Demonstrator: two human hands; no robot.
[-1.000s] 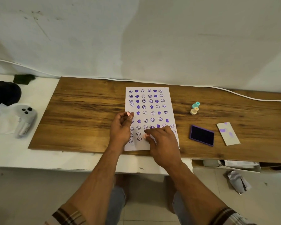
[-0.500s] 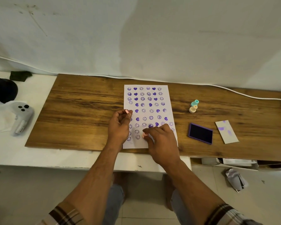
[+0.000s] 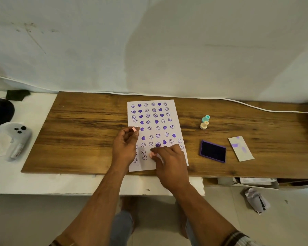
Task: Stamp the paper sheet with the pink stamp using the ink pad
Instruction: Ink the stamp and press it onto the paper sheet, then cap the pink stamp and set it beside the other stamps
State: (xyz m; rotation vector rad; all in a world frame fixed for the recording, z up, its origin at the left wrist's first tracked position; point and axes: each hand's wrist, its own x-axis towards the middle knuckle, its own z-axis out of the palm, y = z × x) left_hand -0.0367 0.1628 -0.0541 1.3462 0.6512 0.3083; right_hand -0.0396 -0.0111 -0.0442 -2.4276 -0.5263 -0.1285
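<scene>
Your right hand point(image 3: 169, 159) pinches the pink stamp point(image 3: 152, 154) down on the paper sheet point(image 3: 154, 121), while your left hand point(image 3: 125, 146) fingers grip a small pink piece point(image 3: 134, 129).

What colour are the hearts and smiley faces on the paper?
Purple. The head view shows the stamped hearts and smileys in rows on the white paper sheet.

Two hands point(image 3: 125, 148) point(image 3: 171, 159); four stamps point(image 3: 205, 118) point(image 3: 204, 125) point(image 3: 134, 129) point(image 3: 151, 154); one ink pad point(image 3: 213, 151); one sheet point(image 3: 155, 119).
</scene>
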